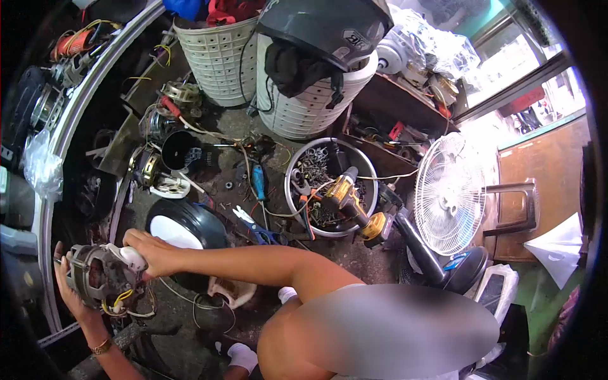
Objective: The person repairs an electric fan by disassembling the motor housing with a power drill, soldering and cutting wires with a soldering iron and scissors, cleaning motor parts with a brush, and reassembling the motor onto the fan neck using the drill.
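At the far left, an electric fan motor (pixel 101 278) with grey metal housing, dark coil and yellow and white wires is held up off the floor. My left hand (pixel 75 294), a bracelet or watch on its wrist, supports it from the outer side and below. My right hand (pixel 155 253) is closed on a white rounded part (pixel 132 258) at the motor's near end; its fingertips are partly hidden. Right behind my right hand sits a black round housing with a white face (pixel 176 233). Loose wire (pixel 196 310) hangs and lies below.
A steel bowl (pixel 296 209) of screws holds a yellow cordless drill (pixel 347 196). Blue-handled pliers (pixel 263 235) and a blue screwdriver (pixel 258 182) lie nearby. A white fan grille (pixel 448 196) stands at right, a helmet (pixel 323 25) on a white basket (pixel 294 114) behind. A metal-framed shelf (pixel 69 120) borders the left.
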Tool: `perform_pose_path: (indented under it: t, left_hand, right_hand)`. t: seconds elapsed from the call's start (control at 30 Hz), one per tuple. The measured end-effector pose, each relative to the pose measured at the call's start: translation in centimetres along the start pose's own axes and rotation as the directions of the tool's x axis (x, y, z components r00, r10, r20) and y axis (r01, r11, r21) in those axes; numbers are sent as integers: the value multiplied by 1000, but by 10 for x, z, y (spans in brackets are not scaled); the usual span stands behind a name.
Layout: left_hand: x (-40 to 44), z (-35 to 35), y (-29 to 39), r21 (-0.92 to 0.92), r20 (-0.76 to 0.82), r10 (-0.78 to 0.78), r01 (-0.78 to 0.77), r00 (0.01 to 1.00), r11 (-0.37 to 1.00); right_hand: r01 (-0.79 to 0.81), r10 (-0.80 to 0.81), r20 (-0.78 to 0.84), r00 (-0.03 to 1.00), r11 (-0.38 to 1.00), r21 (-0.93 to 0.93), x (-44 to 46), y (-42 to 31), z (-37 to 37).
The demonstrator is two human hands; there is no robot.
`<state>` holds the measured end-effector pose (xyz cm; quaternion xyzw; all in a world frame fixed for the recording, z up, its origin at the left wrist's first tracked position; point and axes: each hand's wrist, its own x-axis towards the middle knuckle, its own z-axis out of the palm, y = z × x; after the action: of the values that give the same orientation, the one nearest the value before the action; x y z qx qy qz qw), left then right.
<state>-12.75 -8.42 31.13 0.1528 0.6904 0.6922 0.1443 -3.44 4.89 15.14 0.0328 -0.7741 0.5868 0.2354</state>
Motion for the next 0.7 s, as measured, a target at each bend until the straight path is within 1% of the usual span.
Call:
perform_pose_path:
  t: [0.03,0.07,0.1,0.13,0.2,0.23,0.27,0.33,0.37,0.4,0.47,0.5,0.53,0.6,0.63,0.67,0.7]
  left_hand:
    - [0,2,-3,-6,6,-2,2,1000,1000]
    - [1,3,-7,12,84,-36,36,996,999]
    - [2,9,-9,38,164,-69,64,984,997]
    - [-4,20,-13,84,146,-64,52,987,995]
    - [-8,24,-22,72,182,-57,45,982,996]
    - [-10,34,-18,53,124,-92,86,988,995]
    - [-5,30,-22,51,129,-92,86,987,995]
    - [23,-1,-39,135,204,-160,134,966,982]
    - [41,-20,-49,198,332,-126,61,935,978]
    - [59,-33,-58,201,337,-129,62,933,978]
    - [82,-48,-69,226,269,-214,155,939,962]
    - [75,-33,-57,194,267,-334,289,904,937]
    - [83,-37,-60,199,268,-334,287,904,937]
    - [105,-48,-73,110,303,-429,416,851,903]
    - [104,-44,-78,183,270,-310,268,911,946]
    - [104,-47,-71,222,326,-416,359,849,906]
    - [105,-52,-71,190,332,-433,390,838,901]
  right_hand:
    - [-41,39,20,999,994,100,-4,3,1]
    - [-81,75,40,996,977,198,-8,7,0]
    - [-183,156,128,979,956,229,-12,12,-3]
    - [-179,155,120,981,957,228,-14,16,-6]
    - [-244,197,192,961,933,264,-22,27,-5]
    - [-226,184,169,968,934,277,-22,32,1]
    - [-227,187,165,968,935,273,-23,38,5]
    - [-78,51,127,991,973,219,-20,52,14]
    - [-27,9,139,990,992,124,-15,66,26]
    - [-29,12,133,991,992,124,-13,65,22]
    - [-151,113,248,962,978,143,-9,59,16]
    - [-155,109,261,959,975,160,-11,68,24]
    - [-153,108,257,960,975,162,-14,68,29]
    - [-144,128,183,975,987,75,-15,69,31]
    - [-135,109,205,973,984,117,-23,62,20]
    - [-138,123,214,969,989,55,-38,56,8]
    - [-125,109,194,975,990,70,-52,60,-5]
